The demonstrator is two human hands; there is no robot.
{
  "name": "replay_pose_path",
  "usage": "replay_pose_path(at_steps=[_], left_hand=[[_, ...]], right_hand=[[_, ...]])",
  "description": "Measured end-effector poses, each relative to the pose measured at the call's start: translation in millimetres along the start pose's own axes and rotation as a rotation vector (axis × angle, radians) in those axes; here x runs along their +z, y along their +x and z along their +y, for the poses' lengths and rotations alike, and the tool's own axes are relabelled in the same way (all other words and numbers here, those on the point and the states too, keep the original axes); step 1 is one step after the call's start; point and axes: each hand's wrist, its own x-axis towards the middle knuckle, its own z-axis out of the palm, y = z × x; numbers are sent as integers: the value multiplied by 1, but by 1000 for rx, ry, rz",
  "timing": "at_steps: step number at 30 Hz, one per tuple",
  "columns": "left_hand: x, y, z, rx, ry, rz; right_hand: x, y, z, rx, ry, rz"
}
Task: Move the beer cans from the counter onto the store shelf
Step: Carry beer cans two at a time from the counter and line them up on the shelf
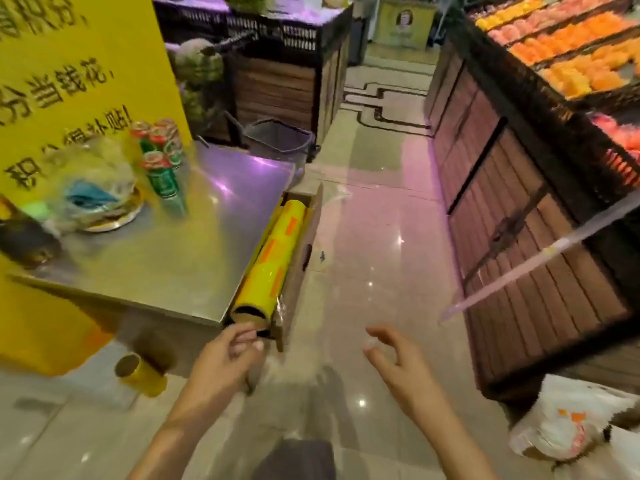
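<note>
Head view: the left hand (230, 355) and right hand (394, 358), nearest the camera, hang over the tiled floor (374, 237) with fingers loosely curled, grasping nothing. The green beer cans (160, 157) stand clustered at the far left of the steel counter (166, 251), beside a crumpled plastic bag (90, 181). A yellow film roll (270, 261) lies along the counter's right edge.

The steel counter (194, 244) lies bare between its near edge and the beer cans (160, 157) at eleven o'clock; a crumpled plastic bag (93, 181) crowds them at ten, the yellow film roll (268, 261) lines the counter's right edge, and open floor (374, 244) runs toward twelve
</note>
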Motion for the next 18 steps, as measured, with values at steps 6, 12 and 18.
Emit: replay_pose_path(at_steps=[6,12,18], left_hand=[[-40,62,-14,-120,-112,224],[-34,126,12,-140,-91,273],[-5,194,43,-164,-103,365]], right_hand=[[19,113,-41,-136,-38,-192],[13,191,-52,-182,-71,-275],[11,283,-44,-166,-64,-431]])
